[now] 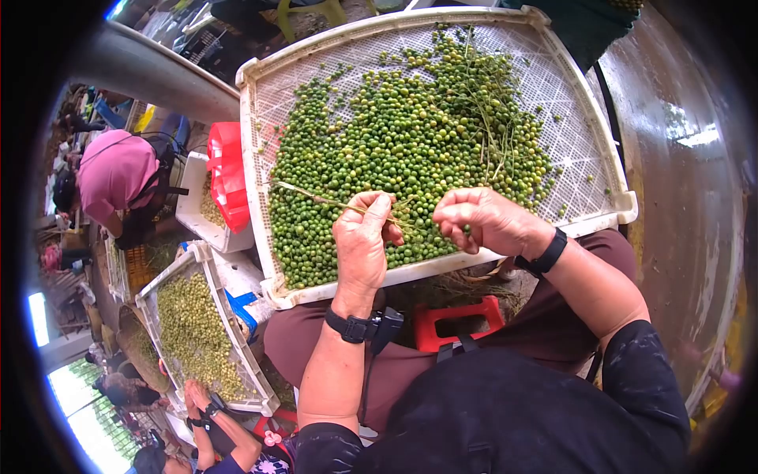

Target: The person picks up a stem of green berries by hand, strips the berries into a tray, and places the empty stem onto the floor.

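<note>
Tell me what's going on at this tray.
A seated person has a white mesh tray across the lap, heaped with small green berries. The left hand grips a thin stalk above the berries, and the right hand pinches at its other end with curled fingers. Loose bare stalks lie on the heap's far right side. To the left, another person's hands work at a second tray of paler berries.
</note>
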`<state>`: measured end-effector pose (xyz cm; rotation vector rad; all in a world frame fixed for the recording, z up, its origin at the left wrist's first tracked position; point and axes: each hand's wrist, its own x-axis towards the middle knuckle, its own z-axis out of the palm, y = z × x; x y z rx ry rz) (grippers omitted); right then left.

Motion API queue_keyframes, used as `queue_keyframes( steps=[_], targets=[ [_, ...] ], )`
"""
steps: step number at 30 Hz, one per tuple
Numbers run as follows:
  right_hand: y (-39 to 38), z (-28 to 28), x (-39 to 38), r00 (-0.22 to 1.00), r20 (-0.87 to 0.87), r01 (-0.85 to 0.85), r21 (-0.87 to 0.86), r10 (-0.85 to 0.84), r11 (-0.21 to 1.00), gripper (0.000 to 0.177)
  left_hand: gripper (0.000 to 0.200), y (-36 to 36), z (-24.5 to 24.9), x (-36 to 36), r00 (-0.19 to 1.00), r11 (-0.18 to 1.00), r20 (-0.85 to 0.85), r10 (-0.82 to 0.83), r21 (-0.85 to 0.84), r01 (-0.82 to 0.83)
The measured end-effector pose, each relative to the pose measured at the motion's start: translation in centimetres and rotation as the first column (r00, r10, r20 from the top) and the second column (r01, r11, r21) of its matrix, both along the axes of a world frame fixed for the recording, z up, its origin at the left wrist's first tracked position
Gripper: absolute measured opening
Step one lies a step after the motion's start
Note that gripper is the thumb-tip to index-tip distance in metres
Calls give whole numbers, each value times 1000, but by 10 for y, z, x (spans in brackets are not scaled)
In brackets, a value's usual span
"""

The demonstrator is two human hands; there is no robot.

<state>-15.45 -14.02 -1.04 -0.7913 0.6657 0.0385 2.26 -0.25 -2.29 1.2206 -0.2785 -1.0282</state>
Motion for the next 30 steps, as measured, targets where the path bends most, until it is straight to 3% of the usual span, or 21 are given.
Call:
queue_keyframes(
  steps=[3,8,14,18,20,24,30],
  targets=[
    [8,-9,1,989,12,-144,-138,147,980,32,13,-1,1,-7,996,998,69,-49,52,45],
    [11,-15,3,985,59,-143,-234,161,962,30,13,0,2,-14,975,987,168,-149,89,135],
    [6,-8,-2,978,139,-147,-69,155,987,23,14,-2,-4,-1,991,998,113,-65,6,64],
    [0,-7,0,984,175,-17,26,12,1000,16,16,0,0,0,989,989,58,-139,-46,142],
    [-1,-3,1,991,105,-77,-38,80,996,16,13,1,5,-4,976,978,79,-203,-37,207],
    [8,-8,4,982,41,-177,-161,186,971,34,12,2,2,-8,958,962,104,-266,-36,271],
    [9,-10,2,971,164,-146,-156,171,977,23,12,2,4,-11,952,943,11,-305,-134,304]
  ],
)
